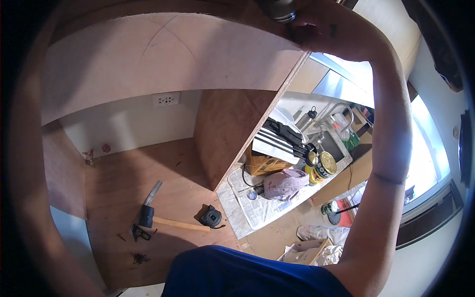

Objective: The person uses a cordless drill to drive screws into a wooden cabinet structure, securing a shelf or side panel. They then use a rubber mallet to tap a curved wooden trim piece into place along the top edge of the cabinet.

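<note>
Right hand point(324, 32) at the right end of a broad, pale-brown plywood panel point(163, 64).
The panel's long axis runs left to right before the person; a dark cylindrical tool with a silver ring point(283, 12) lies just left of the right hand, the nearer one in view. That hand's fingers bend in at the panel's corner, but shadow hides whether they grip anything. The left forearm point(30, 183) lines the left rim; the left hand is out of sight, its hold unknown.

The sink point(338, 147) and curved faucet point(341, 104) show a kitchen; mallet point(146, 217) and bare plywood cabinet point(230, 123) suggest carpentry.
</note>
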Tool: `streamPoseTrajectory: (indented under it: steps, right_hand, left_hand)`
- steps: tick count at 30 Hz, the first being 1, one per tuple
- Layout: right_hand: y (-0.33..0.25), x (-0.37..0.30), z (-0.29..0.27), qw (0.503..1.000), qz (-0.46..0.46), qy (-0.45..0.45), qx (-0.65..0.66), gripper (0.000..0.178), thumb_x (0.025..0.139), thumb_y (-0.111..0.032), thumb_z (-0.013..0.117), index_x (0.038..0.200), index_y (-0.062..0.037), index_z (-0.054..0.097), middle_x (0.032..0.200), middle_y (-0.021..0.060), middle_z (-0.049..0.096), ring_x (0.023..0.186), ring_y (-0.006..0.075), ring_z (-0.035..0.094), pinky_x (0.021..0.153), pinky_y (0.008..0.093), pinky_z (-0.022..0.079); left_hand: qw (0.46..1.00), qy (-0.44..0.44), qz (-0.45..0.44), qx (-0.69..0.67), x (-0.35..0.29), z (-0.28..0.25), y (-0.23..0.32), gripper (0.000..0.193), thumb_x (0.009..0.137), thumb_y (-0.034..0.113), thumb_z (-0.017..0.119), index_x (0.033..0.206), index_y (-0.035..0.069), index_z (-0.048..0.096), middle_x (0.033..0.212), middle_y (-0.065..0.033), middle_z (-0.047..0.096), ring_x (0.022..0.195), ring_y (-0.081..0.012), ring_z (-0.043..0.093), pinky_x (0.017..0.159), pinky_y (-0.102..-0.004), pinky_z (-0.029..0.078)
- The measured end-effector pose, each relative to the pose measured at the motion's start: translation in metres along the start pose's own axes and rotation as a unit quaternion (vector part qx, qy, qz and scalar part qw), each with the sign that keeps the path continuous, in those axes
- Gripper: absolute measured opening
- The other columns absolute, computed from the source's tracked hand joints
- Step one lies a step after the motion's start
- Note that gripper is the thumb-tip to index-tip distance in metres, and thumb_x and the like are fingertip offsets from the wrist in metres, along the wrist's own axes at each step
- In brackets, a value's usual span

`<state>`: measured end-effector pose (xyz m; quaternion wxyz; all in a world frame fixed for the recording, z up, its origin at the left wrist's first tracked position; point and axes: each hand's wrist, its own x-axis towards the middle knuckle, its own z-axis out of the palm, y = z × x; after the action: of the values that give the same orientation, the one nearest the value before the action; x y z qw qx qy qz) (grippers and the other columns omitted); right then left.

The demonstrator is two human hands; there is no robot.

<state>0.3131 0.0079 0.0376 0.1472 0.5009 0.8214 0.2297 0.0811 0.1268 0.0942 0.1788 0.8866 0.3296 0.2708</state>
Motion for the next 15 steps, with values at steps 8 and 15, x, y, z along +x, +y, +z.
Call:
streamPoseTrajectory:
  steps: [8,15]
  right_hand:
    - [0.004,-0.001,0.005,0.997,-0.036,0.038,-0.055,0.025,0.085,-0.019,0.07,0.099,0.0029,0.071,0.098,0.0202,0.072,0.091,0.0373,0.069,0.081,0.0441,0.054]
    - [-0.012,-0.002,-0.008,0.997,0.063,-0.035,-0.026,0.023,0.086,-0.017,0.069,0.099,0.0008,0.072,0.104,0.0202,0.072,0.099,0.0351,0.068,0.087,0.0444,0.053]
  left_hand:
    - [0.999,-0.014,0.0,-0.042,-0.016,0.017,0.01,0.017,0.088,0.015,0.069,0.096,0.001,0.071,0.095,-0.0156,0.075,0.088,-0.0246,0.073,0.08,-0.0367,0.058]
    - [0.996,-0.026,0.006,-0.089,-0.031,0.029,0.012,0.017,0.088,0.015,0.069,0.097,0.001,0.071,0.096,-0.0153,0.075,0.089,-0.0243,0.073,0.081,-0.0366,0.058]
